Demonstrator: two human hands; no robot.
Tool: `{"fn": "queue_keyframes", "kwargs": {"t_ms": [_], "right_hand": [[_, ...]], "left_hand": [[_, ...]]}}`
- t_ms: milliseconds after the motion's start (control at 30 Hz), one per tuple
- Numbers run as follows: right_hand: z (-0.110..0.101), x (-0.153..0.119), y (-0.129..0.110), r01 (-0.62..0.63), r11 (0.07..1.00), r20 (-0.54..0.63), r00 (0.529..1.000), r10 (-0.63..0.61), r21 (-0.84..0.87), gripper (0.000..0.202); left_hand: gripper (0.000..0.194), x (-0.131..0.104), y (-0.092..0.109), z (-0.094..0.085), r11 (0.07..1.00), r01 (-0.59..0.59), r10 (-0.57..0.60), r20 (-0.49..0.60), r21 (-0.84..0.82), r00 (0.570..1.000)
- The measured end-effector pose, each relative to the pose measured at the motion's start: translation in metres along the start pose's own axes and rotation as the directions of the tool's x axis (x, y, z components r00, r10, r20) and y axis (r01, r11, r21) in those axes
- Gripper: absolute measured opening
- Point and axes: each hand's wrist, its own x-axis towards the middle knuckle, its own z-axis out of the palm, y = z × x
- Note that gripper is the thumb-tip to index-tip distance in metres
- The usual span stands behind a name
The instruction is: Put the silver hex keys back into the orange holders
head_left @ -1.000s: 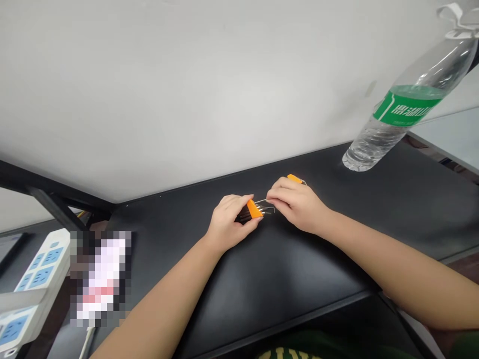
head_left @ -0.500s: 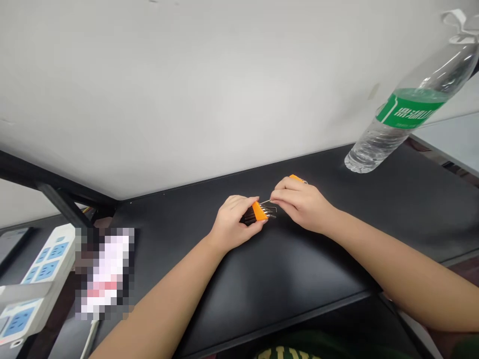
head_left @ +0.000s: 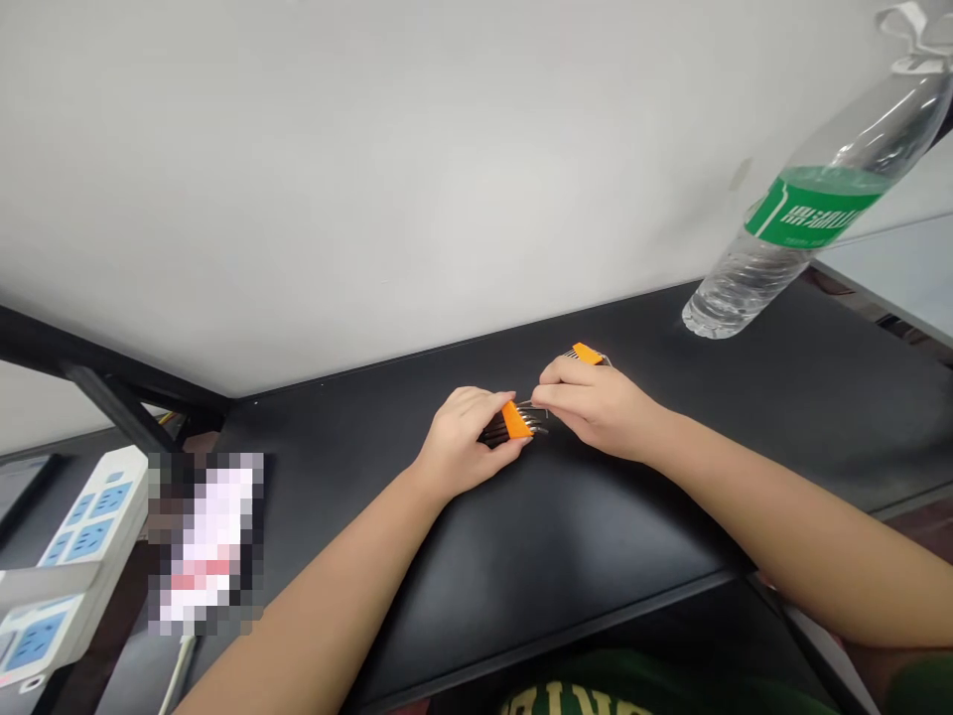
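Observation:
My left hand [head_left: 466, 442] is closed around an orange hex key holder [head_left: 516, 420], with thumb and fingers at its two ends. Several dark L-shaped hex keys [head_left: 534, 424] stick out of it, their bent ends pointing right. My right hand [head_left: 596, 405] pinches the bent end of one hex key [head_left: 529, 402] at the holder's upper side; its fingertips hide part of that key. Just behind the right hand lies a second orange holder [head_left: 588, 354] with thin metal keys, partly covered by the fingers.
Both hands are over a black tabletop [head_left: 596, 526] against a white wall. A large water bottle [head_left: 774, 238] with a green label stands back right. At left are a white power strip [head_left: 93, 526] and a pixelated flat object [head_left: 212, 541] with a white cable [head_left: 179, 675].
My right hand has shifted slightly left, nearer the holder, and less of the pinched key's shaft shows. More of the second orange holder is uncovered. My left hand has stayed in place.

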Motion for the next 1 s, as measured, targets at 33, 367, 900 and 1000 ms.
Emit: {"fn": "queue_keyframes", "kwargs": {"t_ms": [33,367,900,1000], "right_hand": [[-0.001,0.001,-0.001,0.001,1.000,-0.010,1.000,-0.001,0.028,0.027],[-0.004,0.003,-0.001,-0.104,0.853,-0.035,0.989,0.142,0.511,0.021],[0.027,0.002,-0.002,-0.383,-0.206,0.433,0.827,0.358,0.901,0.024],[0.025,0.004,-0.006,-0.367,-0.386,0.499,0.800,0.332,0.846,0.025]], "left_hand": [[0.044,0.000,0.001,0.000,1.000,-0.002,0.002,0.004,-0.004,1.000],[0.050,0.001,0.004,0.000,0.997,-0.045,0.043,-0.037,-0.060,0.998],[0.053,0.002,0.010,0.001,0.996,-0.087,0.086,-0.099,-0.009,0.991],[0.053,0.002,0.013,0.001,0.996,-0.088,0.087,-0.082,-0.013,0.993]]}}
